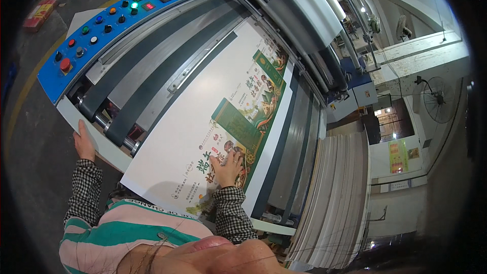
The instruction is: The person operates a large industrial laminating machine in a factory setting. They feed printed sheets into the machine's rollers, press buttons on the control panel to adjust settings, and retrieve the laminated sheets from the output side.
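Observation:
My right hand [228, 169] lies on a large printed sheet [177, 127], fingers spread and nothing held. The sheet is white with green panels, dark lettering and food pictures along its right side. It rests on the belt bed of a machine, and its near end reaches to my body. At the machine's near left corner, my left hand [84, 142] touches the edge of a pale end panel [109, 149]. Its visible fingers are stretched along that edge; the others are partly hidden. Dark checked sleeves cover both forearms.
A blue control panel [114, 18] with coloured buttons and a small screen runs along the left. Dark belts [152, 35] cross the bed. Rollers with a white web [307, 12] stand at the far end. A tall stack of sheets [332, 193] is on the right, with a fan [437, 99] beyond.

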{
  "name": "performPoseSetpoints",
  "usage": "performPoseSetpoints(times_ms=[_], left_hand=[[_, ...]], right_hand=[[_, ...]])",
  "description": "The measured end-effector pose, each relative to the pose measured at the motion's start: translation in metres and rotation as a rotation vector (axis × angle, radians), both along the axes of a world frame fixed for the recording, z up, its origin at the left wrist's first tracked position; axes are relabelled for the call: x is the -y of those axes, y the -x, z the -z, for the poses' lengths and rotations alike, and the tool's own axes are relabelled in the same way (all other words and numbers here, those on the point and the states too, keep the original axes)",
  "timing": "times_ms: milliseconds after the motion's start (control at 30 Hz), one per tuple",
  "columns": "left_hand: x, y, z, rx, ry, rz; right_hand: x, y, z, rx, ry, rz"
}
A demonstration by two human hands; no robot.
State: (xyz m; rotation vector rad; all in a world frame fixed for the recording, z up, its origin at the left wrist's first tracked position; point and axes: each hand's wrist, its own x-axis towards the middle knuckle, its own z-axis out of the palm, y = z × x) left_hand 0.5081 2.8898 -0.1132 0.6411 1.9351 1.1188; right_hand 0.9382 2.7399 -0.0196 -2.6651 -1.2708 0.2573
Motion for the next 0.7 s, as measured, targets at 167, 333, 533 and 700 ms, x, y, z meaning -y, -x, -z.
performPoseSetpoints(times_ms=[167,333,533,700], left_hand=[[0.000,0.006,0.018,-0.034,0.020,-0.021],[0.003,0.000,-0.006,0.044,-0.044,0.007],[0.004,0.004,0.002,0.004,-0.003,-0.033],[0.006,0.006,0.005,0.003,-0.037,-0.034]], right_hand=[[-0.002,0.002,0.005,-0.014,-0.017,-0.017],[-0.009,-0.001,-0.001,-0.026,-0.004,-0.036],[-0.023,-0.006,-0.002,-0.022,-0.001,-0.055],[-0.038,-0.016,-0.001,-0.010,-0.016,-0.044]])
